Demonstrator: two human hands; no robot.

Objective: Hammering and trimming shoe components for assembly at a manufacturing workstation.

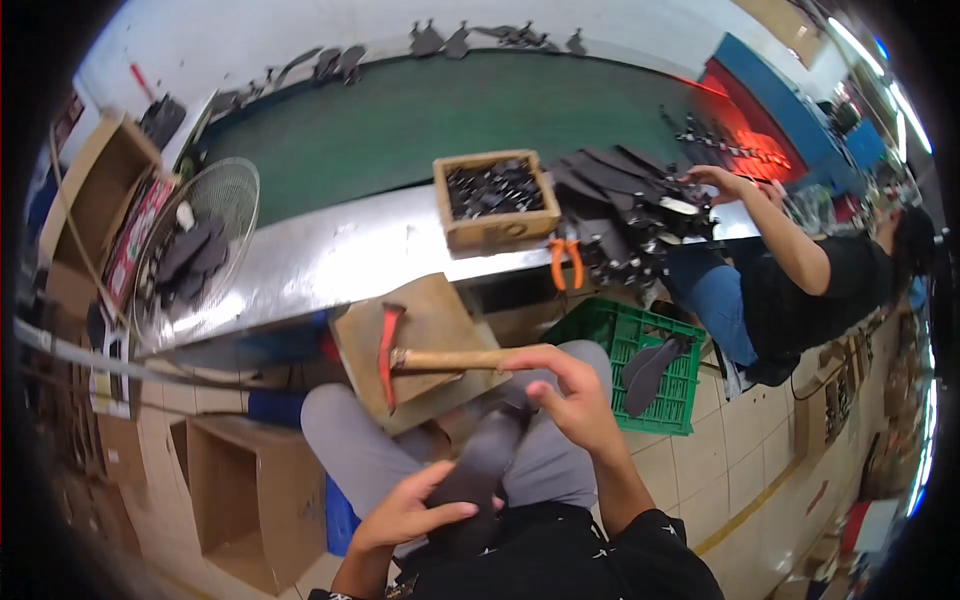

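Note:
My left hand (420,508) is closed around the wide end of a dark grey sole-shaped piece (488,452), tilted over my lap. The far end of the piece blurs below my right hand (572,395). My right fingers curl over the end of the wooden handle of a hammer (450,359). Its long red head lies over a worn brown board (420,300) by my knees; I cannot tell whether the head touches it. On the metal ledge above stands a wooden box (497,232) of small black and shiny parts. Orange-handled pliers (566,265) hang at the ledge's edge.
A green conveyor belt (420,125) runs behind the metal ledge (330,245). Dark sole pieces (625,190) pile up right of the box, by a co-worker's hand (722,185). A green crate (665,420) stands right, a wire fan guard (250,215) left, a cardboard box (235,500) lower left.

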